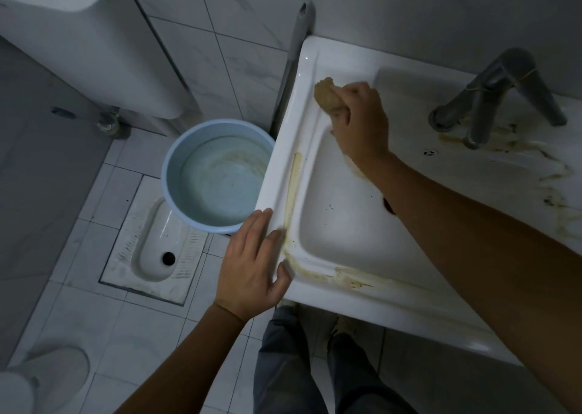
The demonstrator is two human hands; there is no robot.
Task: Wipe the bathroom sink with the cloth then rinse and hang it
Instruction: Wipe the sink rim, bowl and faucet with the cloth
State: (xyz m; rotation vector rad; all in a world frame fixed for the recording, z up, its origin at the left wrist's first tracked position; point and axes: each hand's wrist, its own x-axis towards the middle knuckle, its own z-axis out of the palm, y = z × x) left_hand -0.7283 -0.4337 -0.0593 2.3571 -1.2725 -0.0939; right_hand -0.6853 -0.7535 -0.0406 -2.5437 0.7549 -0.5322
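Note:
A white rectangular sink [318, 234] fills the right half of the view, with yellow-brown stains along its left and front rim. My right hand [362, 120] grips a bunched tan cloth [327, 97] and presses it on the sink's far left rim. My left hand [255, 262] rests flat on the sink's near left corner, fingers spread, thumb hooked over the front edge. A metal faucet [494, 98] stands at the back right, with brown stains around its base.
A light blue basin [217, 174] holding water sits on the floor left of the sink, over a squat toilet pan [154, 249]. A grey handle [296, 51] leans in the wall corner. A white tank [94, 41] hangs at upper left. My legs stand below the sink.

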